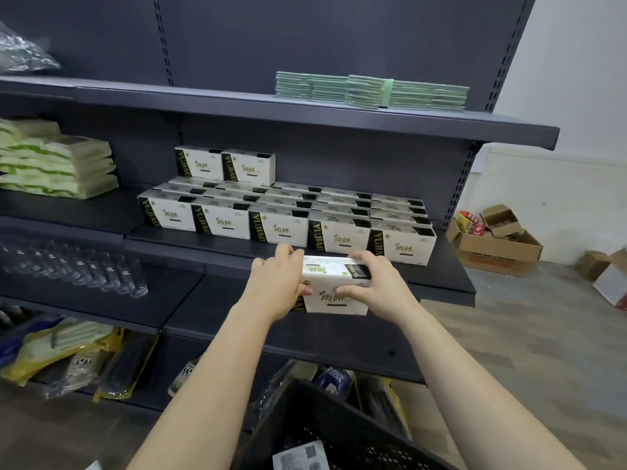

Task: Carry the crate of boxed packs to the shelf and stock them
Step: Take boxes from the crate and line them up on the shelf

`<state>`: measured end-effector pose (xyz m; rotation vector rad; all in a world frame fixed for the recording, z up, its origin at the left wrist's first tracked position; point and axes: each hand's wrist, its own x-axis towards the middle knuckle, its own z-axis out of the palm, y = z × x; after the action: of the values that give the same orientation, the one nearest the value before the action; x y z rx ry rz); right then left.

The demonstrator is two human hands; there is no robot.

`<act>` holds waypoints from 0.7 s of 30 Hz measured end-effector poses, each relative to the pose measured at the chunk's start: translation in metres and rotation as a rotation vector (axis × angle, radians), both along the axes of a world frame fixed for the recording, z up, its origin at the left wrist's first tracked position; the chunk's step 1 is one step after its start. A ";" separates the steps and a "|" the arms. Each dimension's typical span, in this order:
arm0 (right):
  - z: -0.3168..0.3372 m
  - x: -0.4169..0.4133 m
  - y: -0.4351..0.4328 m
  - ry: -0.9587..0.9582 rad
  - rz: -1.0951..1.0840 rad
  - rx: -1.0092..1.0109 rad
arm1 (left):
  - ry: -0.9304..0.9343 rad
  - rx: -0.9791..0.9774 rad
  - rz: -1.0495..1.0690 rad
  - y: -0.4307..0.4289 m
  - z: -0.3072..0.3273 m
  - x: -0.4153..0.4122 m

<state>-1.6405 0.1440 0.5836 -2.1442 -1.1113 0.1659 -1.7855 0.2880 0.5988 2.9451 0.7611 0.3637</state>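
- Two hands hold one white, rectangular boxed pack (334, 295) just in front of the dark metal shelf (444, 269): left hand (273, 284) and right hand (375, 283), fingers curled round its ends.
- Matching black-banded packs (288, 225) stand in rows on that shelf.
- A black perforated plastic crate (339, 425) sits below the forearms.

Dark shelving (305, 115) stands by a white wall (576, 79) on grey plank floor (509, 334).
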 end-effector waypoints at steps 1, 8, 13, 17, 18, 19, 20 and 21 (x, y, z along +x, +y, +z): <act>0.002 0.002 0.009 -0.011 -0.009 0.004 | -0.002 0.010 -0.005 0.010 0.002 0.003; 0.021 0.018 0.091 -0.072 -0.079 0.052 | -0.074 0.038 -0.072 0.099 0.021 0.020; 0.033 0.031 0.141 -0.079 -0.169 0.095 | -0.132 0.046 -0.133 0.153 0.028 0.028; 0.042 0.043 0.177 -0.115 -0.268 0.099 | -0.131 0.023 -0.156 0.190 0.031 0.036; 0.044 0.047 0.185 -0.130 -0.286 0.091 | -0.132 0.023 -0.162 0.199 0.030 0.037; 0.046 0.050 0.191 -0.146 -0.297 0.086 | -0.136 0.024 -0.166 0.206 0.030 0.038; 0.047 0.055 0.200 -0.152 -0.311 0.082 | -0.136 0.024 -0.173 0.215 0.030 0.040; 0.047 0.059 0.207 -0.154 -0.327 0.077 | -0.130 0.027 -0.175 0.223 0.029 0.042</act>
<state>-1.5819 0.3509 0.6309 -2.2622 -0.8192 -0.1917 -1.7431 0.5108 0.6283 2.9473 0.4829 0.5484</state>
